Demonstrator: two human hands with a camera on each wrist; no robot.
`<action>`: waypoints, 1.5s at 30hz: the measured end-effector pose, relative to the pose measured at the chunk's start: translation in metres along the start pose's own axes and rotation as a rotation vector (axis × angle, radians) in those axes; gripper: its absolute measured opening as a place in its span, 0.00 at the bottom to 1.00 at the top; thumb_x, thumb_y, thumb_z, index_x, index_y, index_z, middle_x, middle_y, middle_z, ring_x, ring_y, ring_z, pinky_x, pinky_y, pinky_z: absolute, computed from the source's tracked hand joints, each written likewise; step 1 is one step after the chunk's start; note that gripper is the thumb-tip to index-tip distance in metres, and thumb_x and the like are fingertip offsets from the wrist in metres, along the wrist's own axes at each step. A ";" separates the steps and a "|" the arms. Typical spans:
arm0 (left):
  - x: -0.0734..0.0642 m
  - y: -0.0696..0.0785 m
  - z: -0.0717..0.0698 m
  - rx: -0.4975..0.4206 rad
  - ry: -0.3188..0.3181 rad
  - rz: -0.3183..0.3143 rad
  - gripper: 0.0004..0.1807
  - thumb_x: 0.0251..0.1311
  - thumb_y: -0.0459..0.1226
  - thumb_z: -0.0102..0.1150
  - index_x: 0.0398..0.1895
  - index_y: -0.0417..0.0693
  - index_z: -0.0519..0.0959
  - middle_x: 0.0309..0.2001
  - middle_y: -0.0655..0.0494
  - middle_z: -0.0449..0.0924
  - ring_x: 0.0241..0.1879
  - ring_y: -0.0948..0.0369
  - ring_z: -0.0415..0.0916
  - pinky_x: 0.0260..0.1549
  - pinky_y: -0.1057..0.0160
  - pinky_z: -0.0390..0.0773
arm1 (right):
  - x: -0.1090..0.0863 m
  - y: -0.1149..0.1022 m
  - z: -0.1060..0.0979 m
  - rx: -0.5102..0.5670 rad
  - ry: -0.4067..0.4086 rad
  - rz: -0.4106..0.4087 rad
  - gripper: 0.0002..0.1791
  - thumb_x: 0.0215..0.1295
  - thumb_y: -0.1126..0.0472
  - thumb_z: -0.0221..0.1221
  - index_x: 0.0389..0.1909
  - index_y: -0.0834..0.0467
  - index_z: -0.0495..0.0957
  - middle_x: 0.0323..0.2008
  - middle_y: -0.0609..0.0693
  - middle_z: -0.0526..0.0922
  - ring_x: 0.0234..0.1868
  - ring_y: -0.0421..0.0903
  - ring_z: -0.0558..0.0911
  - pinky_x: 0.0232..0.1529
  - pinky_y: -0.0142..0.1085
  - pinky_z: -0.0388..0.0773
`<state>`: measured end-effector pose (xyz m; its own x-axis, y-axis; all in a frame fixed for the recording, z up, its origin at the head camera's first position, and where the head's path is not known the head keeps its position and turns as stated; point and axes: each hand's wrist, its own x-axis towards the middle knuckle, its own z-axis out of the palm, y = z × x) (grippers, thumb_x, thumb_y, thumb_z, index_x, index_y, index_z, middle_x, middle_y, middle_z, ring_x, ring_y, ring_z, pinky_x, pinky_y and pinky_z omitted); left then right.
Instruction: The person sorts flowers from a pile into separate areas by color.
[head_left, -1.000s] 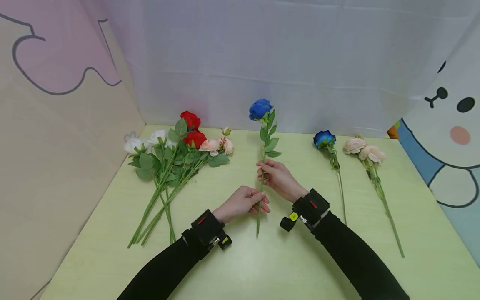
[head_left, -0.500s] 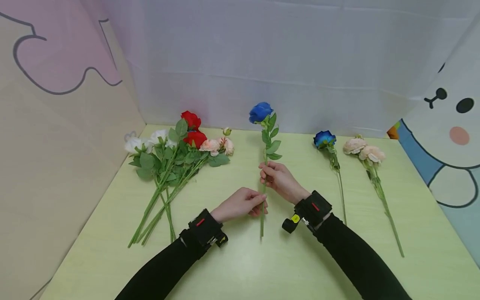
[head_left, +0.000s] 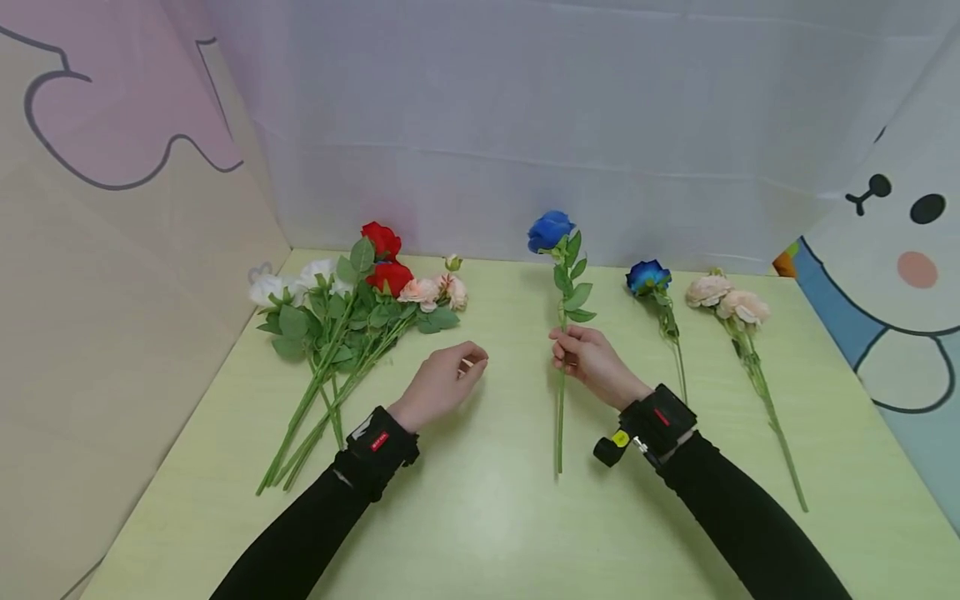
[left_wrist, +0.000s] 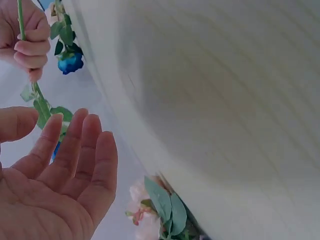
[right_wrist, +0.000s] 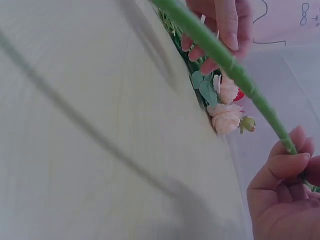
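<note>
My right hand pinches the green stem of a blue rose below its leaves, holding it upright above the table. In the right wrist view the bare lower stem runs out from my thumb and fingers and casts a shadow on the tabletop. My left hand is off the stem, palm facing inward with relaxed fingers; the left wrist view shows the palm holding nothing. It hovers between the held rose and the flowers lying on the left.
At the left lie white flowers, red roses and pale pink flowers with crossing stems. On the right lie another blue rose and a peach flower stem. A pale curtain hangs behind the table.
My left hand has let go of the blue rose's stem and moved left. My right hand has carried the rose slightly right.
</note>
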<state>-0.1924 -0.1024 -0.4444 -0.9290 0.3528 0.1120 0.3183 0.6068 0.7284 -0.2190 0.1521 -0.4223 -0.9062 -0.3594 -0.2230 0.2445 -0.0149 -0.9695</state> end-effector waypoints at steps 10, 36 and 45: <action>-0.005 -0.007 -0.012 0.076 0.018 -0.031 0.12 0.67 0.37 0.51 0.49 0.42 0.78 0.44 0.52 0.80 0.40 0.57 0.77 0.41 0.57 0.76 | -0.018 0.002 -0.043 -0.195 0.035 0.012 0.21 0.77 0.61 0.39 0.56 0.77 0.58 0.29 0.50 0.66 0.29 0.40 0.71 0.31 0.28 0.68; -0.007 -0.008 -0.009 0.101 -0.007 -0.032 0.10 0.65 0.36 0.54 0.47 0.43 0.79 0.42 0.55 0.80 0.39 0.58 0.76 0.39 0.59 0.76 | -0.056 -0.002 -0.114 -0.836 0.120 0.008 0.18 0.74 0.58 0.45 0.35 0.71 0.72 0.21 0.54 0.73 0.22 0.48 0.72 0.26 0.37 0.67; -0.007 -0.008 -0.008 0.093 -0.006 -0.018 0.10 0.66 0.36 0.53 0.47 0.43 0.79 0.42 0.54 0.80 0.39 0.58 0.76 0.39 0.58 0.76 | -0.055 -0.001 -0.122 -0.976 0.155 0.072 0.21 0.69 0.58 0.49 0.51 0.74 0.68 0.27 0.56 0.80 0.20 0.47 0.79 0.24 0.38 0.74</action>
<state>-0.1896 -0.1156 -0.4462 -0.9336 0.3455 0.0954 0.3183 0.6767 0.6639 -0.2111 0.2855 -0.4218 -0.9525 -0.2017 -0.2280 -0.0273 0.8025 -0.5961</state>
